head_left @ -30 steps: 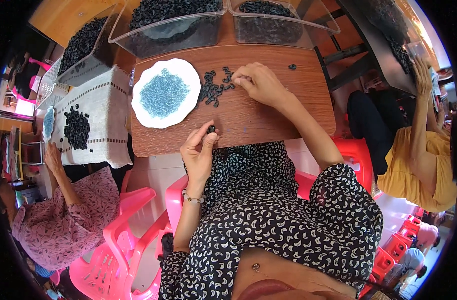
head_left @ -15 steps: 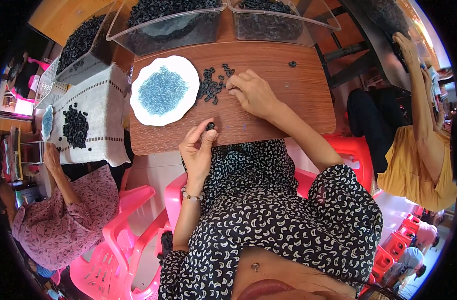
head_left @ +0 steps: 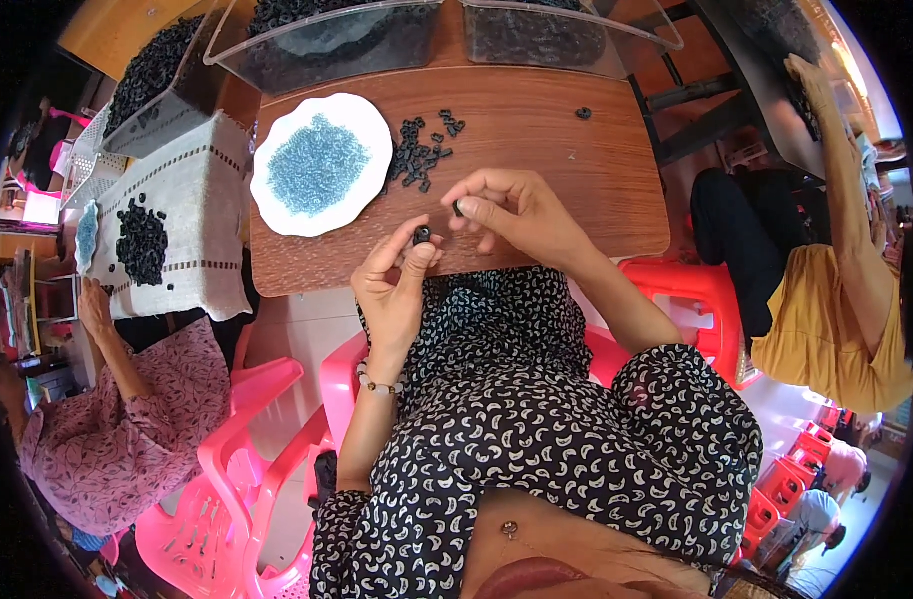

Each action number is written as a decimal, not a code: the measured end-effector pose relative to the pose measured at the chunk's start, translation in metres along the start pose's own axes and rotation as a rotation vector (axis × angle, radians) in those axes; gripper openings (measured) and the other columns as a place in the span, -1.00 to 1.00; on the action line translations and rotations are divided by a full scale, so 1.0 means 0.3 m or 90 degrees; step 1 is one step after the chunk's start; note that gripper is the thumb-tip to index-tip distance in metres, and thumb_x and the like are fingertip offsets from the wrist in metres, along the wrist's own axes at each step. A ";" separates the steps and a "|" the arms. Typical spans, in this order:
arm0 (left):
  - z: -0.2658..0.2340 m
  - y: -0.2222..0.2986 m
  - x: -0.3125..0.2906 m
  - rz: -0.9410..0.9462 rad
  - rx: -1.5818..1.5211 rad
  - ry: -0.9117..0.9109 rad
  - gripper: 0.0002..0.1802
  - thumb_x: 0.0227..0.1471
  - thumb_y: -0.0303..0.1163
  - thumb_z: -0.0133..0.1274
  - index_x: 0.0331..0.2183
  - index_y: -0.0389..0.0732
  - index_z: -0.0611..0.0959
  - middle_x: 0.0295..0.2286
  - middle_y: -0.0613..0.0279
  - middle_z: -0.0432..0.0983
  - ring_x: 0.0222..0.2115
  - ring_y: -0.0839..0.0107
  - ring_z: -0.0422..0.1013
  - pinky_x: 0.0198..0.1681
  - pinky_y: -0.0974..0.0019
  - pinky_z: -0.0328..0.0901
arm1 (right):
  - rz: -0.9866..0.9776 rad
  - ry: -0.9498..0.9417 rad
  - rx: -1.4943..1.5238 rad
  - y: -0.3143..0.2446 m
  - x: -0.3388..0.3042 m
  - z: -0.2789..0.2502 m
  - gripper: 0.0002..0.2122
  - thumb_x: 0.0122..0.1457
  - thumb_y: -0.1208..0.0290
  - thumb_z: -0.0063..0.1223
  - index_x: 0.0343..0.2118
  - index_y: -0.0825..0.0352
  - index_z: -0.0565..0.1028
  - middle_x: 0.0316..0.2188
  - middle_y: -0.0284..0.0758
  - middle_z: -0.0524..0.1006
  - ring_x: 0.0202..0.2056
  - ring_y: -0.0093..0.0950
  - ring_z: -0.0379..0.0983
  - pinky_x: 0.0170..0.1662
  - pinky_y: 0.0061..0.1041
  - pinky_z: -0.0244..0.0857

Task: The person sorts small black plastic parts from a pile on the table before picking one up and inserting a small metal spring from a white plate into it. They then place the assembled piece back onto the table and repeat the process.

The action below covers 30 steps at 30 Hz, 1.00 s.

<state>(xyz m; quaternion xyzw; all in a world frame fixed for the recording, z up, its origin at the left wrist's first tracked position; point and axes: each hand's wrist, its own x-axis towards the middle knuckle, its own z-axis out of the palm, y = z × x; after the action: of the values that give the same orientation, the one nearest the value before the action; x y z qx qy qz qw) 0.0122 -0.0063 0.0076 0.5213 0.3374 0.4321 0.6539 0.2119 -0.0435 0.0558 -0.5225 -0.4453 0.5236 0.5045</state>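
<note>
Above the table edge, both hands pinched small black rings, left hand, right hand; a black pile waited unassembled.

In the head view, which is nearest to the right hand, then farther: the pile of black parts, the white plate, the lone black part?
From the right hand:
1. Pile of black parts, just up-left on the table.
2. Lone black part, above, near the table's far edge.
3. White plate, far left, holding blue beads.

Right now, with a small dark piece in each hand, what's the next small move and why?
Probably bring the two together: the left hand pinches a small dark piece at its fingertips, and the right hand holds another dark piece just beside it, above the wooden table.
</note>
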 end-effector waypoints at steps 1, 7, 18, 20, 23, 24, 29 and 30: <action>0.003 0.003 -0.002 0.004 0.007 -0.004 -0.68 0.19 -0.47 0.19 -0.01 -0.31 0.67 -0.28 0.21 0.64 -0.33 0.57 0.53 -0.23 0.50 0.43 | 0.025 -0.025 -0.006 -0.013 -0.013 0.001 -0.77 0.34 0.36 0.08 -0.05 0.35 0.60 -0.35 -0.42 0.62 -0.39 -0.73 0.48 -0.30 -0.68 0.44; 0.014 0.016 -0.013 0.044 0.070 -0.025 -0.68 0.14 -0.48 0.23 -0.05 -0.30 0.70 -0.28 0.23 0.64 -0.30 0.54 0.52 -0.20 0.48 0.41 | -0.023 0.004 0.005 -0.040 -0.063 0.026 -0.78 0.30 0.43 0.14 -0.05 0.37 0.59 -0.32 -0.39 0.63 -0.37 -0.72 0.51 -0.30 -0.71 0.44; 0.022 0.027 -0.025 0.141 0.206 -0.040 -0.70 0.07 -0.48 0.28 -0.11 -0.28 0.73 -0.31 0.21 0.65 -0.31 0.50 0.50 -0.19 0.43 0.37 | 0.015 -0.022 0.002 -0.047 -0.088 0.030 -0.89 0.26 0.60 0.13 -0.20 0.51 0.58 -0.28 -0.28 0.64 -0.22 -0.58 0.58 -0.09 -0.57 0.52; 0.023 0.024 -0.026 0.158 0.233 -0.043 -0.71 0.06 -0.49 0.28 -0.12 -0.28 0.73 -0.31 0.19 0.65 -0.32 0.48 0.51 -0.20 0.43 0.37 | 0.022 -0.027 0.011 -0.044 -0.092 0.029 -0.89 0.26 0.60 0.12 -0.20 0.51 0.58 -0.29 -0.29 0.64 -0.23 -0.58 0.58 -0.09 -0.57 0.52; 0.026 0.027 -0.028 0.163 0.257 -0.051 -0.72 0.06 -0.50 0.28 -0.13 -0.28 0.74 -0.32 0.18 0.65 -0.32 0.45 0.52 -0.20 0.42 0.38 | 0.011 -0.026 -0.040 -0.035 -0.092 0.023 -0.90 0.25 0.61 0.12 -0.22 0.52 0.57 -0.32 -0.29 0.63 -0.24 -0.57 0.58 -0.12 -0.57 0.52; 0.027 0.025 -0.030 0.163 0.258 -0.051 -0.72 0.06 -0.50 0.28 -0.13 -0.28 0.74 -0.32 0.18 0.65 -0.32 0.45 0.52 -0.20 0.42 0.38 | 0.007 -0.018 -0.090 -0.036 -0.093 0.023 -0.91 0.24 0.60 0.15 -0.25 0.51 0.58 -0.35 -0.31 0.63 -0.27 -0.61 0.56 -0.18 -0.59 0.49; 0.023 0.021 -0.031 0.191 0.317 -0.060 -0.75 0.06 -0.51 0.26 -0.15 -0.28 0.74 -0.33 0.15 0.66 -0.33 0.41 0.54 -0.23 0.41 0.39 | -0.035 -0.012 -0.257 -0.061 -0.092 0.019 -0.91 0.17 0.53 0.22 -0.33 0.45 0.59 -0.46 -0.40 0.60 -0.40 -0.72 0.46 -0.36 -0.67 0.33; 0.024 0.023 -0.032 0.190 0.317 -0.060 -0.75 0.06 -0.51 0.26 -0.15 -0.28 0.74 -0.33 0.15 0.66 -0.33 0.41 0.54 -0.23 0.41 0.39 | -0.025 -0.013 -0.244 -0.057 -0.093 0.019 -0.90 0.16 0.51 0.23 -0.36 0.43 0.59 -0.49 -0.43 0.58 -0.44 -0.74 0.42 -0.40 -0.68 0.27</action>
<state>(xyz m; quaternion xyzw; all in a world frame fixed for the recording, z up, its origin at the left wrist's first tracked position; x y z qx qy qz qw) 0.0133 -0.0172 0.0160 0.7293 0.3216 0.4028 0.4499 0.2060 -0.0692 0.0758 -0.5950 -0.5520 0.4246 0.4012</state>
